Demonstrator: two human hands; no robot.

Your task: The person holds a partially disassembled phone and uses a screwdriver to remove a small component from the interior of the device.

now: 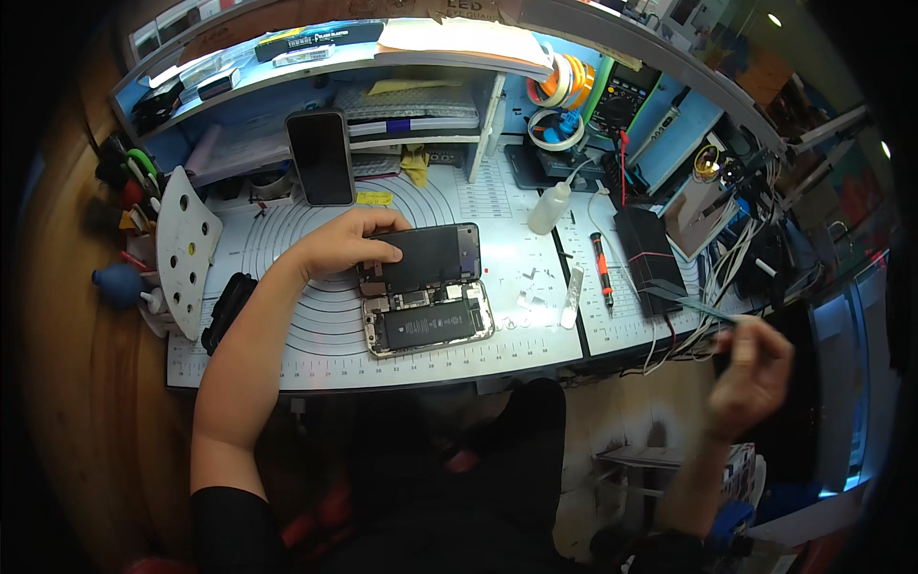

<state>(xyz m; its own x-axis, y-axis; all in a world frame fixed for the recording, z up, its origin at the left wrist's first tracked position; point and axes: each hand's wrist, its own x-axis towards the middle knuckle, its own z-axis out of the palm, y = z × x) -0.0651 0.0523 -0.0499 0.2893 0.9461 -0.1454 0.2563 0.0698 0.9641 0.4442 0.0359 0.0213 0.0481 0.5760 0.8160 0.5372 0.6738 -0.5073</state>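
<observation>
An opened phone lies on the mat in front of me. Its lower half (pixel 428 325) shows a black battery and bare inner parts. Along its far edge is the detached-looking screen panel (pixel 430 256), dark inner side up. My left hand (pixel 344 243) grips this panel at its left end, thumb on top and the other fingers behind it. Off to the right, beyond the bench's front edge, my right hand (pixel 752 375) is raised and slightly blurred. It pinches a pair of thin bluish-grey tweezers (pixel 706 308), whose tips point left over a black box.
A second phone (pixel 321 158) leans upright behind. To the right are a squeeze bottle (pixel 550 209), a red-and-black screwdriver (pixel 601 270), a black box (pixel 648 258) and tangled cables (pixel 708 244). Small parts (pixel 529 301) lie beside the opened phone. A white perforated holder (pixel 188 253) stands left.
</observation>
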